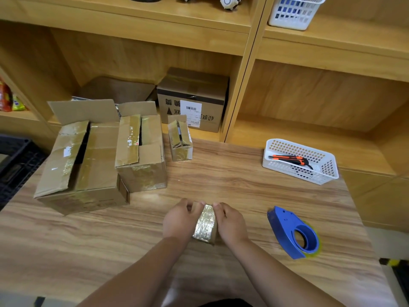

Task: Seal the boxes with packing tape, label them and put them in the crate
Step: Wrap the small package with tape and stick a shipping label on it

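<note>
A small cardboard box point(204, 224) covered in shiny tape lies on the wooden table point(221, 180) near its front middle. My left hand point(180, 220) grips its left side, and my right hand point(231, 222) grips its right side, fingers curled over the top edge. A blue tape dispenser point(292, 232) lies to the right of the hands. Three more boxes stand at the back left: a large one point(81, 167) with loose flaps, a medium one point(141, 151) and a small one point(180, 138). A black crate point(15, 162) shows at the far left edge.
A white basket point(301, 161) with an orange and black utility knife point(290, 159) sits at the table's back right. Wooden shelves behind hold a labelled brown carton point(194, 100) and another white basket point(295, 12) higher up.
</note>
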The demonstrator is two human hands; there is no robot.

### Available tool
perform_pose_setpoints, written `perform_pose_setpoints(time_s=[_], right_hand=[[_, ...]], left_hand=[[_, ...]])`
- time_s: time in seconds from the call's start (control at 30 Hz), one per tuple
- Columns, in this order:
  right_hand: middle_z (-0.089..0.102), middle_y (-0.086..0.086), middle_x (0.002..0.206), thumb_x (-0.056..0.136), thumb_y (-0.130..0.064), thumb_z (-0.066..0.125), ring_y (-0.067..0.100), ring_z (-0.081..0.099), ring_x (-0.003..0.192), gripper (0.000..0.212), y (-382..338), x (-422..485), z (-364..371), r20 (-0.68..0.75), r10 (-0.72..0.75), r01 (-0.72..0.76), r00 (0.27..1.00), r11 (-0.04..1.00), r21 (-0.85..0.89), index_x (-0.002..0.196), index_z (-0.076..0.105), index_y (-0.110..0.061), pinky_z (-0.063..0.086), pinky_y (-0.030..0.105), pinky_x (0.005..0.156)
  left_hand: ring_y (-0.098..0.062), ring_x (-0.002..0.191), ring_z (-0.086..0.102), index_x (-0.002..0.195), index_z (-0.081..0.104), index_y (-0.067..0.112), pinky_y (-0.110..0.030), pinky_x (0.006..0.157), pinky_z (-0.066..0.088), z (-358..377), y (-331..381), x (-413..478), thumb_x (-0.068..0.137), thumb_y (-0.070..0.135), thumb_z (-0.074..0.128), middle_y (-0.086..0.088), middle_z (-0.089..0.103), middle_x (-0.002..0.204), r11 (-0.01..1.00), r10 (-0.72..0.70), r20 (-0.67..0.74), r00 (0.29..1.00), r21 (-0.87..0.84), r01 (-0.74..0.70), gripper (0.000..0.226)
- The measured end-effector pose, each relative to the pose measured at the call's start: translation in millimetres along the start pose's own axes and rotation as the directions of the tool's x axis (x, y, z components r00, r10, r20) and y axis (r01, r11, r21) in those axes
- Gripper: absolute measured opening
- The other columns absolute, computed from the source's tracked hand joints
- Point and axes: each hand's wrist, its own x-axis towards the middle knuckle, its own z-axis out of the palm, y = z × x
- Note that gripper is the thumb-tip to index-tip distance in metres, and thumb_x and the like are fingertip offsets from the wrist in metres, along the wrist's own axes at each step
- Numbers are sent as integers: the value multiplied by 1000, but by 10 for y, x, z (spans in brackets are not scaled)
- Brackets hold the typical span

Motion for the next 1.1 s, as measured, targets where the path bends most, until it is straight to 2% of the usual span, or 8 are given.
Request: perform_pose_setpoints(time_s=[0.1, 0.2, 0.43, 0.57, 0.8, 0.93, 1.03, 1.1], right_hand=[[67, -2, 104, 97, -36, 47, 15, 60, 99, 28, -10, -83, 2, -118, -133, 132, 984, 991, -19, 101, 70, -19, 43, 25, 81], [49, -1, 136, 94, -34, 54, 11, 53, 114, 35, 45, -156, -8, -129, -212, 202, 969, 976, -80, 124, 61, -18, 38, 19, 92], [53, 1, 131, 84, -39, 45, 19, 56, 112, 38, 314, -306, 152, 17, -372, 363, 928, 891, -272, 114, 67, -28, 49, 29, 88], [58, 5, 125, 81, -45, 44, 24, 47, 109, 38, 307, -291, 61, 172, -476, 485, 863, 680, -549, 117, 55, -40, 50, 37, 83], [45, 4, 144, 91, -65, 11, 33, 40, 132, 48, 313, 43, -239, 375, -295, 477, 879, 534, -698, 127, 41, -58, 35, 43, 103], [-5, -2, 159, 74, -70, -17, 26, -11, 145, 71, 329, 194, -329, 375, -321, 494, 870, 577, -651, 137, 15, -63, -9, 38, 112], [-9, -3, 159, 92, -60, 3, 24, -12, 145, 51, 262, 266, -434, 306, -190, 354, 933, 645, -677, 141, 13, -57, -5, 40, 115], [-8, -3, 159, 99, -52, 15, 24, -12, 145, 45, 244, 337, -496, 320, -155, 346, 935, 612, -712, 144, 12, -53, -3, 41, 116]], left_hand=[[-8, 77, 58, 95, 62, 24, -23, 63, 40, -21, -57, -44, 89, 40, 56, 12, 62, 78, 979, 85, 11, 996, -186, -81, 18], [-1, 84, 61, 112, 60, 24, -17, 72, 48, -37, -110, -83, 94, 21, 53, 11, 66, 93, 908, 114, 125, 986, -415, -52, 19], [-8, 97, 62, 117, 57, 26, -11, 78, 43, 45, -420, -127, 89, 2, 50, 12, 67, 105, 936, 108, 213, 971, -351, -27, 38], [0, 77, 59, 121, 52, 30, -2, 66, 39, 45, -409, -118, 91, 16, 58, 16, 63, 98, 956, 89, 247, 965, -294, -13, 34], [7, 61, 53, 127, 52, 21, -2, 59, 38, 47, -351, -22, 89, 7, 55, 8, 63, 96, 967, 91, 278, 956, -255, -18, 41], [3, 66, 52, 128, 51, 23, -2, 57, 36, 30, -352, 9, 89, 9, 55, 9, 62, 94, 974, 81, 289, 954, -227, -14, 41], [0, 71, 54, 130, 49, 26, -3, 56, 37, 23, -363, 44, 90, 13, 54, 8, 63, 96, 978, 71, 312, 947, -210, -5, 42], [-1, 75, 55, 130, 48, 27, -5, 58, 37, 30, -375, 64, 90, 15, 54, 7, 63, 99, 980, 61, 317, 947, -197, 3, 42]])
